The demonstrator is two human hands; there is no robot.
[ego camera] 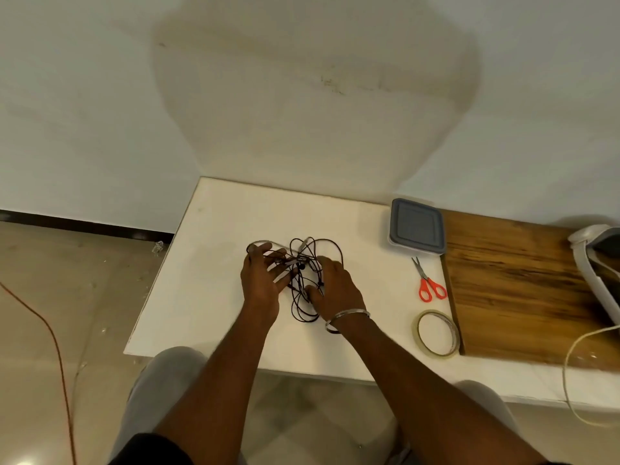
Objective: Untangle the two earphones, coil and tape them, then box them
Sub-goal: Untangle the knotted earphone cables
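Tangled thin black earphone cables (301, 266): between both hands.
Left hand (261, 285): nine o'clock, fingers spread.
Right hand (337, 290): three o'clock, grip unclear.

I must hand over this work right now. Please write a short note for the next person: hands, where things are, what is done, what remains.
Left hand: open, fingers spread on the earphone tangle.
Right hand: fingers curved over the tangle; whether it pinches a wire is unclear.
Box with lid on, scissors and tape roll lie right of the tangle on the white table.
Done: nothing; the wires are knotted.
Left: untangle, coil, tape, box.
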